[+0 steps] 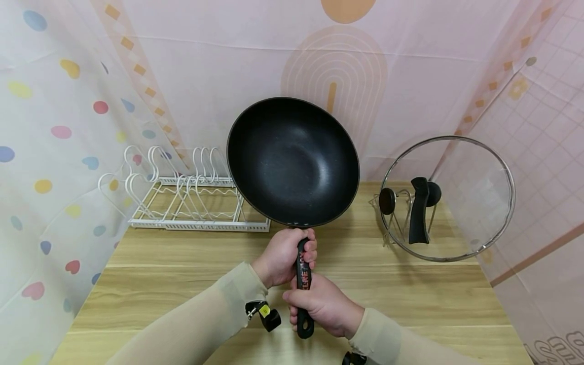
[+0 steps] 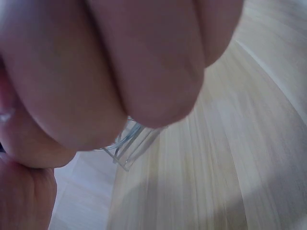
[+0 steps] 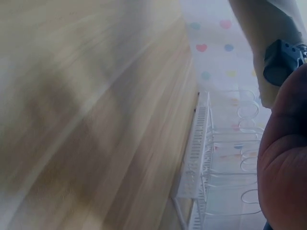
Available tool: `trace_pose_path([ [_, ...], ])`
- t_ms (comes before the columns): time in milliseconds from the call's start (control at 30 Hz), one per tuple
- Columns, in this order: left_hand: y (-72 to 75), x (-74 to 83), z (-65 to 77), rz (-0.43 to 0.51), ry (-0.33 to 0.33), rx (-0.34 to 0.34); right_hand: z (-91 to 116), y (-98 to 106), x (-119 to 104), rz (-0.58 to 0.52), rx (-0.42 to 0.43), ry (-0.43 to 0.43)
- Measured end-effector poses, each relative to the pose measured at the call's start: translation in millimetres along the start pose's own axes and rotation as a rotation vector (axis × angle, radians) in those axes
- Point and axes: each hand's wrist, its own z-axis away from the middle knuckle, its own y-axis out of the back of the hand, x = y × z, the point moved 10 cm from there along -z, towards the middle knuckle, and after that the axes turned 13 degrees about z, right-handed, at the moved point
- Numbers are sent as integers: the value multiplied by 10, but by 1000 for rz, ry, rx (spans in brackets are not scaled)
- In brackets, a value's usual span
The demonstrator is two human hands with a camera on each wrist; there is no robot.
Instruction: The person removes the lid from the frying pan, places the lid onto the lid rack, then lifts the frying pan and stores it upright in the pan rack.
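Both hands grip the long black handle (image 1: pixel 303 274) of a black wok (image 1: pixel 292 157), which is tilted so its inside faces me. My left hand (image 1: pixel 285 256) holds the handle close to the pan, its fingers curled round it. Lower down, my right hand (image 1: pixel 326 304) grips the handle near its looped end, with the thumb laid across it. In the left wrist view the curled left fingers (image 2: pixel 144 62) fill the upper part. The right hand (image 3: pixel 288 158) shows only at the right edge of the right wrist view, and the wok is hidden there.
A white wire dish rack (image 1: pixel 201 225) stands on the wooden table (image 1: pixel 182 274) at the back left, partly behind the wok. At the right, a glass lid (image 1: pixel 474 203) with a black handle leans upright in a small wire stand (image 1: pixel 401 223). Patterned curtains (image 1: pixel 205 76) surround the table.
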Motion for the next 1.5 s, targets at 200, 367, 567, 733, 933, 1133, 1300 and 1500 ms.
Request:
trace_pose_path([
  [200, 48, -1, 5, -41, -20, 22, -28, 47, 29, 105, 57, 10],
  [367, 74, 8, 7, -72, -33, 38, -44, 88, 49, 188, 83, 12],
  [567, 91, 30, 14, -94, -53, 62, -51, 112, 14, 259, 99, 32],
  [733, 126, 39, 17, -107, -65, 89, -53, 113, -7, 293, 104, 44],
  [933, 144, 56, 24, -137, -86, 91, -43, 106, -25, 318, 112, 47],
  [1133, 138, 74, 46, -165, -95, 84, -40, 123, -35, 399, 135, 58],
  [1300, 151, 84, 58, -182, -105, 95, -37, 132, -63, 497, 150, 75],
  [1500, 167, 96, 76, -199, -112, 115, -30, 110, -81, 530, 142, 83],
])
